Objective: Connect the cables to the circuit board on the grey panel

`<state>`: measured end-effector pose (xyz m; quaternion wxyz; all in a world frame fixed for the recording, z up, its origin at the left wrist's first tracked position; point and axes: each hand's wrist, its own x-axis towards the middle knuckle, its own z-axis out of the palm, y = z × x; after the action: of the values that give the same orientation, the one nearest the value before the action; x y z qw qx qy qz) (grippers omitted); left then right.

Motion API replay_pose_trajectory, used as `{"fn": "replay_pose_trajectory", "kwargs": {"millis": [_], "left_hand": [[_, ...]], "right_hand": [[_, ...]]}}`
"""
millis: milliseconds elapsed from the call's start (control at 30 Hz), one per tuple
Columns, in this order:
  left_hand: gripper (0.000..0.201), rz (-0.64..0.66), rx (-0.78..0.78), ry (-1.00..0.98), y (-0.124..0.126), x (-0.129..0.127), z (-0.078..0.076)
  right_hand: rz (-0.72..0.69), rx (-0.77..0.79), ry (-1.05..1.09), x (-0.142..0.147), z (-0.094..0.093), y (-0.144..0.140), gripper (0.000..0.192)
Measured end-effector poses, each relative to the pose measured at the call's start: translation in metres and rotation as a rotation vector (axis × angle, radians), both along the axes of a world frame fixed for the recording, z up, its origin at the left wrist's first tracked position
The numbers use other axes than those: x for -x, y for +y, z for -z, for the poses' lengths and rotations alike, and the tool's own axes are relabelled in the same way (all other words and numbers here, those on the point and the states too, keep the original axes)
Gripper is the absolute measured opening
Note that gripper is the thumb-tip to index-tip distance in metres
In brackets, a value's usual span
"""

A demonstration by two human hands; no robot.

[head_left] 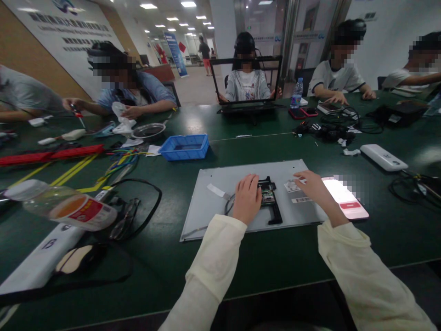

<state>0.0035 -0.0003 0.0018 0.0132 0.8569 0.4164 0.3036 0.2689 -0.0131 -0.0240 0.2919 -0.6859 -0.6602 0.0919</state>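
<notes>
Where the head view looks down over the dark green tabletop (282, 257), a grey metal panel (220, 193) lies flat in front of the person, with a small black bracket and circuit board (269, 195) fixed near its middle. Resting palm-down, the left hand (247, 198) covers the left edge of that board, fingers loosely curled and touching it; whether it pinches anything underneath I cannot tell, since the hand hides the spot. Just to the right, the right hand (313, 187) lies on the panel with fingers spread flat, holding nothing, its tips beside a small white label (291, 186). A lit phone (344, 197) sits at the panel's right edge, touching the right wrist or very nearly so. A strip of white tape (216, 190) sticks to the panel left of the left hand. Farther back a blue plastic tray (185, 146) stands on the tabletop, and a clear bottle with a red label (65, 204) lies on its side at the near left. Across the tabletop a co-worker holds up a black screen frame (246, 78), well apart from the panel, and a white remote-like box (383, 157) lies off to the right.
</notes>
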Motion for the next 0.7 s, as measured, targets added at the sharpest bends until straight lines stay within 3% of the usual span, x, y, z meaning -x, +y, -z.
{"fn": "replay_pose_trajectory", "kwargs": {"millis": [233, 467, 700], "left_hand": [[0.027, 0.194, -0.008, 0.215, -0.012, -0.01, -0.004], [0.027, 0.196, 0.043, 0.287, -0.012, -0.013, -0.004], [0.026, 0.199, 0.062, 0.232, -0.012, -0.012, -0.005]], "right_hand": [[-0.076, 0.057, -0.042, 0.005, 0.006, -0.006, 0.026], [-0.107, 0.04, 0.036, 0.006, 0.006, -0.006, 0.013], [-0.113, 0.042, 0.245, 0.017, -0.006, -0.01, 0.008]]}}
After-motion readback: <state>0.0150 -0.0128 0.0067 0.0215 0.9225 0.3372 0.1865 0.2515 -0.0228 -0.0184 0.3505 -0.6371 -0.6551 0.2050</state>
